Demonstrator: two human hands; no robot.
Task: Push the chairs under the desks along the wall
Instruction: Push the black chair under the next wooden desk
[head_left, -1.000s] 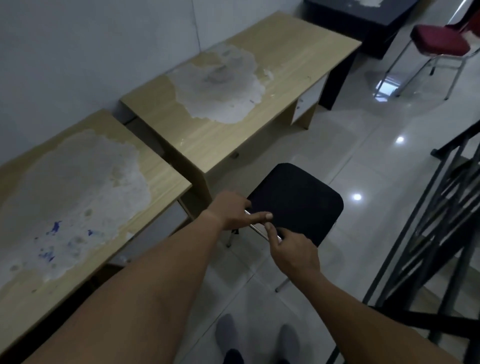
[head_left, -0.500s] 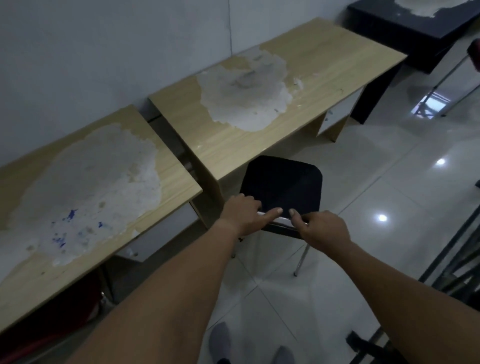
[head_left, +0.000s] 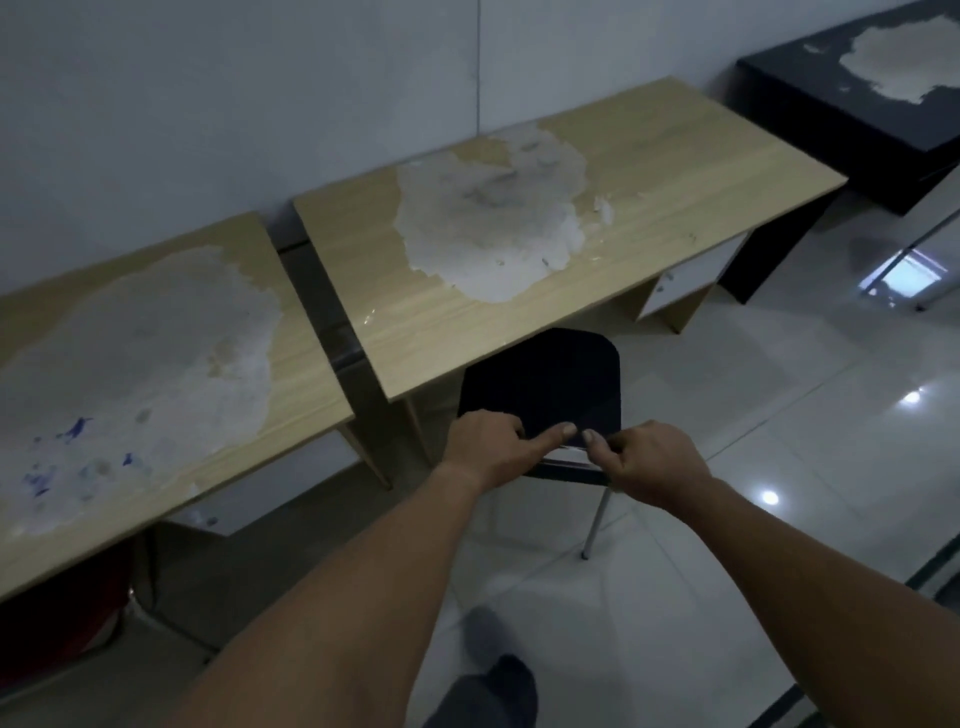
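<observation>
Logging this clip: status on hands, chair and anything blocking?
Left hand and right hand both gripping the black chair at its near edge. Seat's far edge under the middle desk. Nothing visible blocking.

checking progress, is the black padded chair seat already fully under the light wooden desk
No, only the far edge of the black padded chair seat sits under the light wooden desk.

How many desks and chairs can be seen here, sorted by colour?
Light wooden desks with worn tops: 2, the nearer and the middle one
Black desk with a worn top: 1
Black padded chair with metal legs: 1, held by the left hand and right hand
Red chair, partly hidden under the nearer desk: 1
Total: 5
</observation>
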